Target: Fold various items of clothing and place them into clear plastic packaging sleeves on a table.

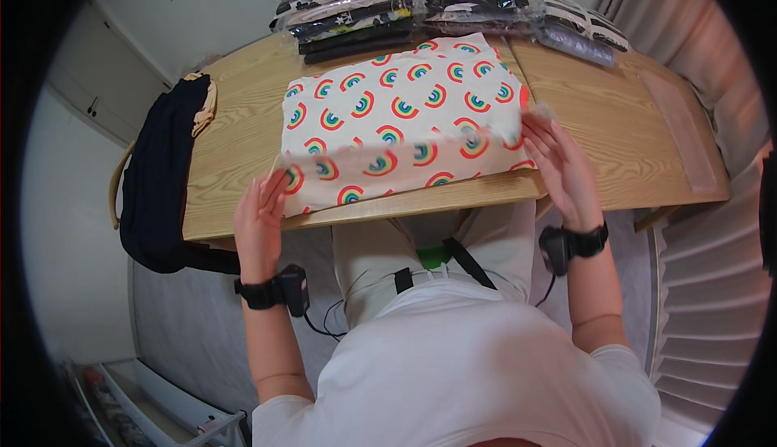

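Rainbow-print cloth (392, 123), between left fingers (273, 191), right fingers (547, 136)

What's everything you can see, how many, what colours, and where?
Rainbow cloth: one, white with rainbows, table front
Table: one or two, light wood, middle
Bagged clothes: three piles, mixed colours, table back
Plastic strip: one, clear, table right
Dark cloth: count unclear, navy, table left
Tan cloth: one bit, tan, beside dark cloth
Cupboard or door: one, pale, left
Curtain: one, pale, right
Box: one, white, bottom left
Floor: one, grey, below
Green thing: one, green, lap
Wristbands: two, black, wrists
Wires: several, black, near wristbands
Shirt: one, white, bottom middle
Trousers: one pair, pale, legs
Left fingers: one hand, bare, cloth's left edge
Right fingers: one hand, bare, cloth's right edge
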